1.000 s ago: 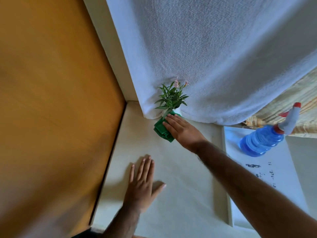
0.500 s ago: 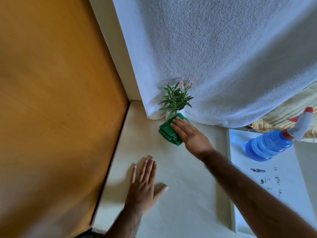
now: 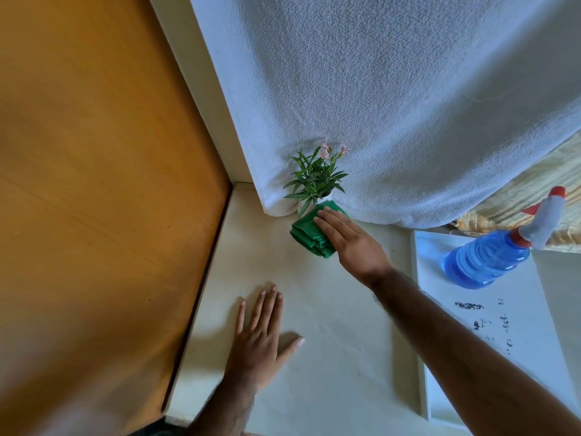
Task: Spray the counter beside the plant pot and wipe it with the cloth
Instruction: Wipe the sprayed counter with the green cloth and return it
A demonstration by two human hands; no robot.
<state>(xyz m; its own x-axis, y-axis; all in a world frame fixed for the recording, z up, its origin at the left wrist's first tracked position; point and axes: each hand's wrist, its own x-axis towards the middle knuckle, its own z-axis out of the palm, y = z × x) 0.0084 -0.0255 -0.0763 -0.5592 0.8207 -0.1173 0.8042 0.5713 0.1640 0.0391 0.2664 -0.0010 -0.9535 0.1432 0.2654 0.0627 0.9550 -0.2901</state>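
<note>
A folded green cloth (image 3: 309, 236) lies on the cream counter (image 3: 330, 357), touching the foot of a small plant pot (image 3: 314, 179) with green leaves and pink flowers. My right hand (image 3: 350, 243) presses flat on the cloth, fingers together, pointing toward the pot. My left hand (image 3: 259, 338) rests palm down on the counter nearer to me, fingers spread, holding nothing. A blue spray bottle (image 3: 490, 258) with a white and red trigger head stands on a white surface at the right, apart from both hands. The pot itself is mostly hidden by leaves and cloth.
A large white towel (image 3: 393, 105) hangs down behind the pot and reaches the counter. An orange wooden panel (image 3: 94, 199) borders the counter on the left. The white surface (image 3: 518, 325) under the bottle carries dark marks.
My right hand and the cloth have stayed pressed beside the pot with only a slight shift. The view has drifted a little. My left hand has not moved.
</note>
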